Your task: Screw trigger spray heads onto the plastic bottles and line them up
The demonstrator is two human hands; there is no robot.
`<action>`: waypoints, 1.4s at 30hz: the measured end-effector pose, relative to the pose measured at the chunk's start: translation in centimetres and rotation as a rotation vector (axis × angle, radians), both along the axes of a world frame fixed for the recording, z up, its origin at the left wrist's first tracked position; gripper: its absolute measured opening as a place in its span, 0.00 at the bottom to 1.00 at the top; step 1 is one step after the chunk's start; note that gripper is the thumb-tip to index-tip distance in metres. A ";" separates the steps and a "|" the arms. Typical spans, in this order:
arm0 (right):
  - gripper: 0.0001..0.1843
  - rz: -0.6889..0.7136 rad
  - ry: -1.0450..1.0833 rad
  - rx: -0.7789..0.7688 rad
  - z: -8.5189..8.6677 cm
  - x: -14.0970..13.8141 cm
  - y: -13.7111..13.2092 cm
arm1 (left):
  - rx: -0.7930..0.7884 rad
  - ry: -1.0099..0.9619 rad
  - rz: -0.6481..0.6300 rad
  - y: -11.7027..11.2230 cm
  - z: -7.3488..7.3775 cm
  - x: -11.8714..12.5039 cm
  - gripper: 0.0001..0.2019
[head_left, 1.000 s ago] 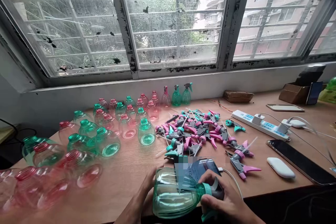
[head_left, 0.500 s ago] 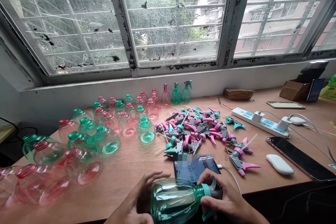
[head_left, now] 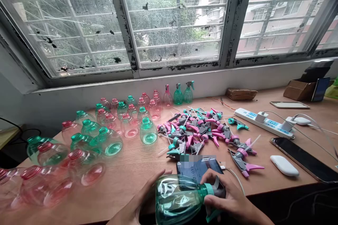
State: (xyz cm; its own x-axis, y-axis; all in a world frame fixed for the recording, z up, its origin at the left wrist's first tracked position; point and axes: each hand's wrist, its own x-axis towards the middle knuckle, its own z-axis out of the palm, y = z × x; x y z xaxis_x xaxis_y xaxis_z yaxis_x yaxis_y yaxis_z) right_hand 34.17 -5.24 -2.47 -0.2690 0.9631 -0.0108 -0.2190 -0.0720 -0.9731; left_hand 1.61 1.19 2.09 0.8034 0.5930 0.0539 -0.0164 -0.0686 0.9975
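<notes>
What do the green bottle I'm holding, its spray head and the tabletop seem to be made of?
Green bottle: probably tinted plastic, glossy; it's see-through with bright streaks of reflection, though looks alone don't exclude glass.
Spray head: likely molded plastic; its turquoise collar is opaque and evenly colored.
Tabletop: wood or wood-look laminate, with a soft sheen; it's brown with faint grain.

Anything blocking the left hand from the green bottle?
Nothing visible stands between the left hand and the green bottle; the hand curves beside one end, contact unclear. The right hand holds the spray head at the other. A cabled phone lies beyond the bottle.
</notes>
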 end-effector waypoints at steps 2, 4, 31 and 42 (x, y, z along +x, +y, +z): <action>0.26 0.003 -0.004 0.000 -0.1 0.0 0.1 | -0.070 -0.044 0.034 0.0 -0.3 0.1 0.52; 0.26 0.006 -0.009 -0.006 -0.1 0.0 0.1 | -0.097 -0.040 0.064 0.2 -0.6 0.1 0.54; 0.28 -0.014 -0.054 -0.049 1.6 0.0 -0.1 | -0.035 -0.048 0.096 0.4 -0.9 0.4 0.55; 0.28 -0.018 -0.045 -0.046 2.1 0.0 -0.2 | -0.060 0.062 0.086 -0.1 -1.0 -0.4 0.48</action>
